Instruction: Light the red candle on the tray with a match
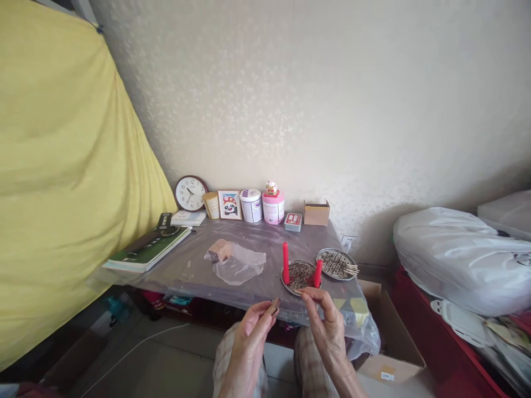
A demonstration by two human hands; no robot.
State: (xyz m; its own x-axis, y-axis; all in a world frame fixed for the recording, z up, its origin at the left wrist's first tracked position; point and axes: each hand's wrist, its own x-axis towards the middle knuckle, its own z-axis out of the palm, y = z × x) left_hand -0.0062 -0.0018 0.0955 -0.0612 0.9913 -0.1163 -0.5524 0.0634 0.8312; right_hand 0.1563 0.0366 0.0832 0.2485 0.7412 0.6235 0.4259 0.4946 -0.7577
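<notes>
Near the table's front edge, my left hand [252,337] is closed on a small brown matchbox [274,307]. My right hand [327,323] pinches a thin matchstick [297,292] between thumb and fingertips, a short gap from the matchbox. Just beyond, a tall red candle [285,265] and a shorter red candle [318,275] stand upright on a round metal plate [301,271] with dark specks. A second metal plate [329,261], behind to the right, bears several pale sticks [352,270] at its right side.
A plastic bag [240,265] with a brown package [220,250] lies mid-table. Along the wall stand a clock [191,193], a framed panda picture [229,205], tubs [251,207] and a small cardboard box [316,213]. A green book [151,251] lies left; an open carton [390,331] stands right.
</notes>
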